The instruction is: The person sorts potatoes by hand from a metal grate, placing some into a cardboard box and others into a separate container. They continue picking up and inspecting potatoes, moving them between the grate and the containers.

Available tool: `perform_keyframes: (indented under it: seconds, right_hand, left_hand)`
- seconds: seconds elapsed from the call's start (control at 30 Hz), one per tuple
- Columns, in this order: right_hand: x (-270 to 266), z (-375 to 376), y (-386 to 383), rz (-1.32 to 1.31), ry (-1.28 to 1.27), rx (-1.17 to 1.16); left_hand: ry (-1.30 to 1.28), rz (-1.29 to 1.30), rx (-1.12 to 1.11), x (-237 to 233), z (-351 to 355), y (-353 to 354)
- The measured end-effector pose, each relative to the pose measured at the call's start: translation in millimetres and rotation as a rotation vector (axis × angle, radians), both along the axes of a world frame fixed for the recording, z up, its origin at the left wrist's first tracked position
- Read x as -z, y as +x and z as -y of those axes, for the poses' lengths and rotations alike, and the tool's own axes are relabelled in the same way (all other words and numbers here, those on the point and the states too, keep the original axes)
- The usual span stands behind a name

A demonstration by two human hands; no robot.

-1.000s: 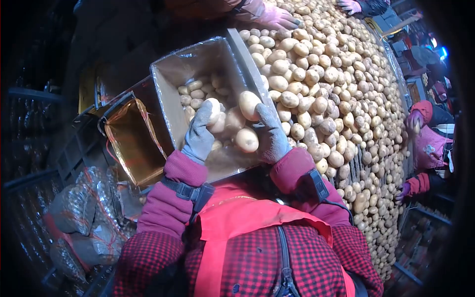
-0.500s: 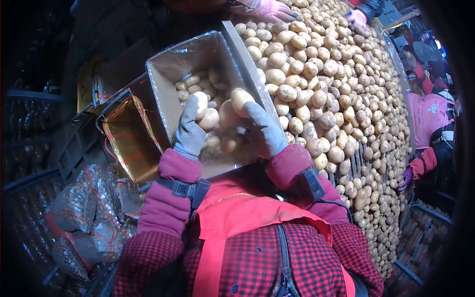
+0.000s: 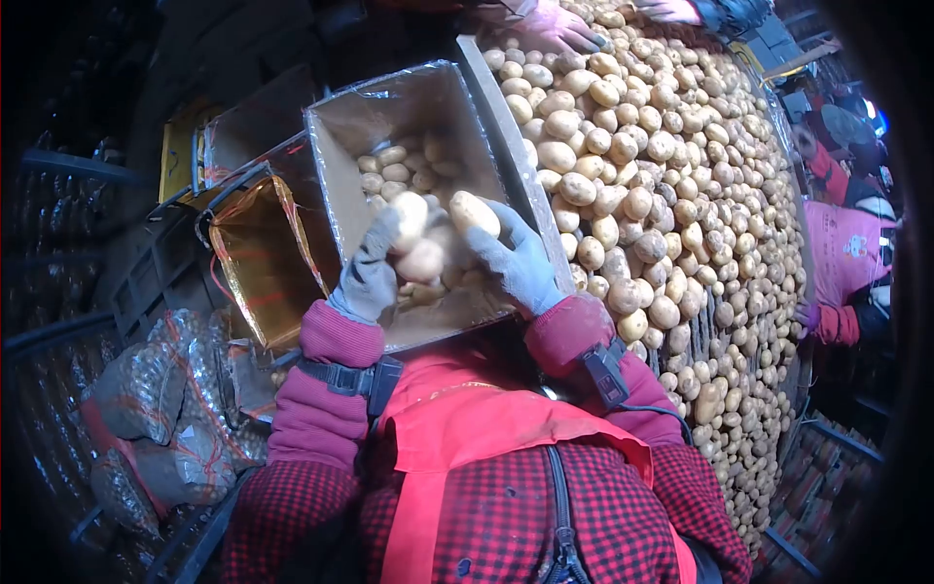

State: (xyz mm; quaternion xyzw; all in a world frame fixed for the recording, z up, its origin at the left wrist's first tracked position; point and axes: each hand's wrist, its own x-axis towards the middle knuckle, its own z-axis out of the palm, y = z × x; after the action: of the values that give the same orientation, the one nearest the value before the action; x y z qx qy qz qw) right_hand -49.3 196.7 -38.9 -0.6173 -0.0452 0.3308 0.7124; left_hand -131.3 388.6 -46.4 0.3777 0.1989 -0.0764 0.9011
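Both my hands wear grey-blue gloves and are above an open carton (image 3: 342, 146) lined with clear plastic. My left hand (image 3: 370, 271) is closed on a pale potato (image 3: 410, 214); a second, blurred potato (image 3: 420, 262) is against its fingers. In my right hand (image 3: 520, 263) is another potato (image 3: 474, 214), gripped at the fingertips. Loose potatoes (image 3: 394, 172) lie in the carton below, partly covered by my hands.
A wide heap of potatoes (image 3: 662, 224) fills the sorting table to the right, behind a raised edge board (image 3: 516, 146). A gold-lined box (image 3: 263, 258) and filled bags (image 3: 146, 399) stand left. Co-workers' gloved hands (image 3: 559, 27) reach over the heap's far side.
The carton and heap sit slightly farther right and lower in view. My left hand has turned a little, still with potatoes. A co-worker's hand at the top right has shifted left and up.
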Motion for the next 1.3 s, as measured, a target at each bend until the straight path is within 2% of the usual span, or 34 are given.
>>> perform_keyframes:
  seconds: [0.07, 0.13, 0.17, 0.2, 0.27, 0.37, 0.47, 0.5, 0.6, 0.67, 0.73, 0.87, 1.0, 1.1, 1.2, 1.3]
  right_hand:
    - [20, 1, 1, 0.151, 0.038, -0.094]
    - [22, 0, -4, 0.089, -0.149, -0.205]
    - [16, 0, -5, 0.193, -0.273, -0.264]
    - [-10, -5, -7, 0.058, -0.284, -0.295]
    - [13, -4, -6, 0.169, -0.284, -0.386]
    - [-15, -9, -10, 0.036, -0.213, -0.416]
    - [-8, -7, -14, -0.153, -0.002, -0.382]
    - [12, 0, -9, -0.075, -0.036, -0.416]
    - [16, 4, -4, -0.025, -0.112, -0.403]
    - [18, 6, -3, -0.043, -0.117, -0.414]
    - [11, 4, -4, -0.078, -0.124, -0.437]
    - [12, 3, -7, -0.089, -0.139, -0.468]
    - [12, 3, -6, -0.087, -0.164, -0.483]
    - [5, 2, -6, -0.204, -0.169, -0.457]
    - [18, 7, -5, -0.041, -0.192, -0.491]
    - [15, 7, -6, -0.012, -0.199, -0.491]
  left_hand:
    - [-0.089, 0.016, 0.196, 18, -11, -9]
    - [-0.012, 0.078, 0.225, 3, -3, -11]
    - [0.015, 0.096, 0.224, 3, 0, -13]
    - [0.039, 0.115, 0.229, 8, 1, -14]
    - [-0.056, 0.12, 0.227, 9, 2, -20]
    - [-0.03, 0.078, 0.122, 1, -2, -27]
    - [-0.037, 0.071, 0.038, -1, -11, -38]
    - [-0.044, 0.071, 0.008, -2, -17, -45]
    - [-0.051, 0.006, -0.123, 12, -37, -80]
    - [-0.077, 0.066, -0.405, 25, -47, -92]
    - [-0.095, 0.082, -0.487, 19, -68, -114]
    - [0.154, -0.175, -0.725, 0, -83, -139]
    - [0.321, -0.24, -0.84, 14, -90, -151]
    - [0.271, -0.295, -0.899, 25, -97, -156]
    - [0.322, -0.292, -0.89, 27, -98, -155]
    - [0.383, -0.233, -0.852, 30, -99, -157]
